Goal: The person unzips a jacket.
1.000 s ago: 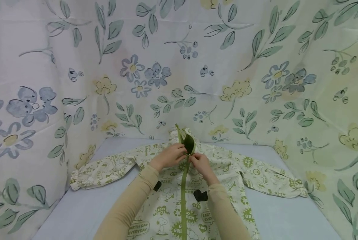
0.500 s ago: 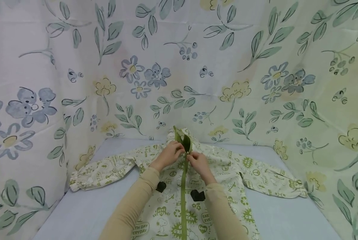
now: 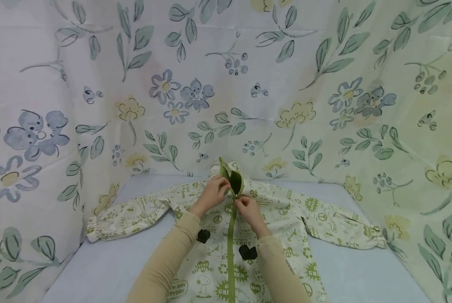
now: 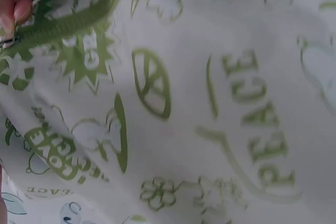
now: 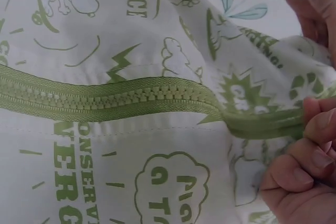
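Observation:
A white jacket [image 3: 282,206] with green cartoon print lies spread face up, sleeves out to both sides. Its green zipper [image 3: 231,252] runs down the front and is joined below the hands. Above them, the collar gapes over a dark green lining [image 3: 236,181]. My left hand [image 3: 212,193] pinches the left front edge near the collar. My right hand [image 3: 250,210] pinches the zipper pull at the foot of the gap. In the left wrist view, the slider [image 4: 8,41] peeks out under the right fingertips. The right wrist view shows the right hand [image 5: 294,171] on the zipper, where the fabric lifts.
The jacket lies on a pale blue-grey surface [image 3: 123,269]. Floral cloth [image 3: 226,84] hangs behind and along both sides. The left sleeve [image 3: 131,214] and right sleeve [image 3: 343,221] reach toward the surface's side edges. A black piece [image 3: 247,251] shows beside the right forearm.
My right hand has shifted slightly down along the zipper. The left hand has drawn a little to the left, and the collar gap is wider than half a second ago.

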`<action>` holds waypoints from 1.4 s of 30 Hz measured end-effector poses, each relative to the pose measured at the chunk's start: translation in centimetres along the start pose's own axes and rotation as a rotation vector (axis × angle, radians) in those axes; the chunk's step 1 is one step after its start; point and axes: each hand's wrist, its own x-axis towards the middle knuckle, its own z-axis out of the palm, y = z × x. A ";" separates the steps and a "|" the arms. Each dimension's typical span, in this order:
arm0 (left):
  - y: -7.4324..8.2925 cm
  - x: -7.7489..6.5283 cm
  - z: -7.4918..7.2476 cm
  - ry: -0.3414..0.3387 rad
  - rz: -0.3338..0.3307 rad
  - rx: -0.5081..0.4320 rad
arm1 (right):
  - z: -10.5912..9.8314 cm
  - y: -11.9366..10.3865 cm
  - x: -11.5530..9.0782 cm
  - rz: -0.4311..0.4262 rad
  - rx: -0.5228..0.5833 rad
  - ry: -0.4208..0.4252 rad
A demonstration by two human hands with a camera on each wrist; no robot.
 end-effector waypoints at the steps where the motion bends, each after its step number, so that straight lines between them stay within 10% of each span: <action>1: 0.0 0.1 -0.1 0.006 0.003 -0.002 | 0.0 0.1 -0.1 0.002 0.006 0.003; 42: -0.3 1.4 -1.4 0.081 -0.187 -0.056 | 0.5 1.4 -0.8 0.008 0.027 -0.176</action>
